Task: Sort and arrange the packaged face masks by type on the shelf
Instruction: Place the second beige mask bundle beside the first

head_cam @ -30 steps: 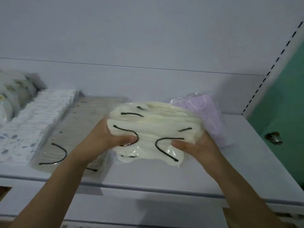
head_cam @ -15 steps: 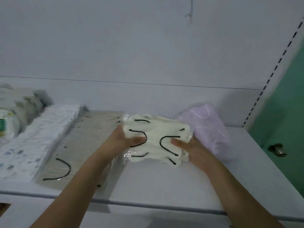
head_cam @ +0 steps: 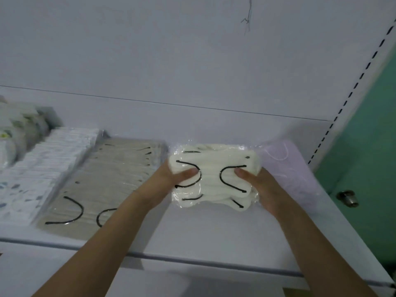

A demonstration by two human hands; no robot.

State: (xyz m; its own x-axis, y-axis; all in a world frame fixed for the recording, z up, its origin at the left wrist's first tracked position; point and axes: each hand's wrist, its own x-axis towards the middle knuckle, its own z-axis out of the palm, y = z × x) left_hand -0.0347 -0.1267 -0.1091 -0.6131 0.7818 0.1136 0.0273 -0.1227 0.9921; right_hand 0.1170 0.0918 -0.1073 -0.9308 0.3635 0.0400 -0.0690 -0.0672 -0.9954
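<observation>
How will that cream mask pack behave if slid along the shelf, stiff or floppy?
Likely floppy: the cream mask pack bulges and dents under the left hand and right hand. Its glossy plastic wrap probably slides easily on the shelf. Probably light, being soft fabric masks.

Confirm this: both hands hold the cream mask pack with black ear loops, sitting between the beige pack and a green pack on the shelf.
One detail is wrong. In the head view, the pack to the right of the cream mask pack is pale purple, not green; green is only the wall beside the shelf. The rest stands: the left hand and right hand hold it, with the beige pack on its left.
</observation>
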